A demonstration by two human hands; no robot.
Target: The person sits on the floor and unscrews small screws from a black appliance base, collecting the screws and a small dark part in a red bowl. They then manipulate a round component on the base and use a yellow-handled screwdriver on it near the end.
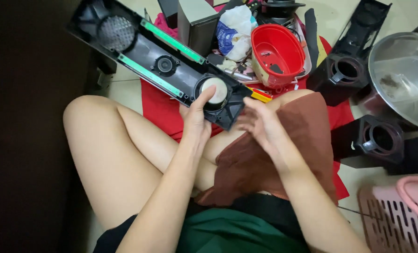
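A long black plastic speaker panel (157,61) with two green circuit strips runs slantwise from the upper left down to the person's lap, resting above bare crossed legs. The left hand (197,117) holds the panel's lower end, thumb pressed on the pale round speaker magnet (215,90), fingers wrapped beneath. Just right of it, the right hand (260,124) hovers by the panel's corner, fingers loosely spread and holding nothing. Beyond sits a red oval plastic tub (284,56) on a red cloth (153,105). Farther right stand black speaker housings (344,70) and a steel bowl (405,79).
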